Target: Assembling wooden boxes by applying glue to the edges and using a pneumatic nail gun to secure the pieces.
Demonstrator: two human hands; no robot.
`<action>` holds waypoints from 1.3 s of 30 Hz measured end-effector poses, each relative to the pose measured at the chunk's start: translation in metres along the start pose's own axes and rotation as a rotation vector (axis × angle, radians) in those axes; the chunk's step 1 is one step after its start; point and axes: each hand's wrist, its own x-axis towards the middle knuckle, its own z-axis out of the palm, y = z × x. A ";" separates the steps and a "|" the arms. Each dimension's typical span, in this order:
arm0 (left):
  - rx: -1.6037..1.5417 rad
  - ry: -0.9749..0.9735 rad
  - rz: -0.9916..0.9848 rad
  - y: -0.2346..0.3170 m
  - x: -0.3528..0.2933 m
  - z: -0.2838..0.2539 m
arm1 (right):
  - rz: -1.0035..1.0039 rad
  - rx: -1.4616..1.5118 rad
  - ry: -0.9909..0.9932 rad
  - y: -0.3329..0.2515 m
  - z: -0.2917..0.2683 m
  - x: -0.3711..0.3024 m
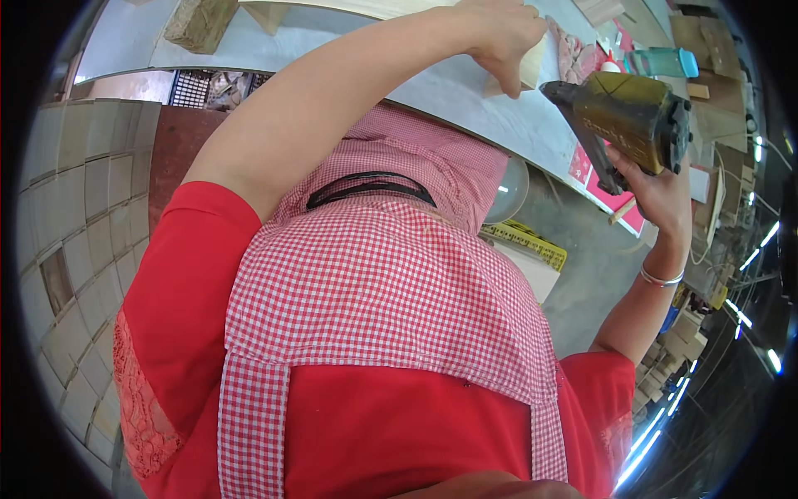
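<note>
My left hand (505,40) reaches across to the far side of the workbench (432,91), its fingers bent over a pale wooden piece (532,66). A longer pale board (349,7) runs along the top edge, partly cut off and partly behind my forearm. In my right hand (661,191) is a nail gun (623,116) with a dark olive body and black parts, gripped by its handle. Its narrow nose points left, toward the wooden piece, with a visible gap between them in the picture.
A rough wooden block (199,23) lies at the bench's far left. Beyond the nail gun are a turquoise bottle (657,62), a red-tipped white bottle (611,65) and a crumpled cloth (572,54). Wooden panels (75,224) are stacked at left; a yellow crate (532,241) stands below the bench.
</note>
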 end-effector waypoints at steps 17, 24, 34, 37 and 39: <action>-0.016 0.002 -0.002 -0.001 -0.002 -0.001 | -0.010 -0.054 -0.098 -0.008 -0.003 0.019; -0.004 0.023 0.015 0.006 -0.005 -0.004 | -0.020 -0.106 -0.149 -0.016 -0.005 0.026; 0.369 0.044 -0.157 0.035 -0.017 -0.011 | -0.035 -0.028 -0.041 -0.009 -0.011 0.047; 0.546 0.040 -0.236 0.041 -0.017 -0.011 | 0.035 0.004 -0.020 -0.006 -0.015 0.056; 0.565 0.060 -0.222 0.039 -0.016 -0.008 | 0.064 -0.047 -0.049 -0.003 -0.018 0.063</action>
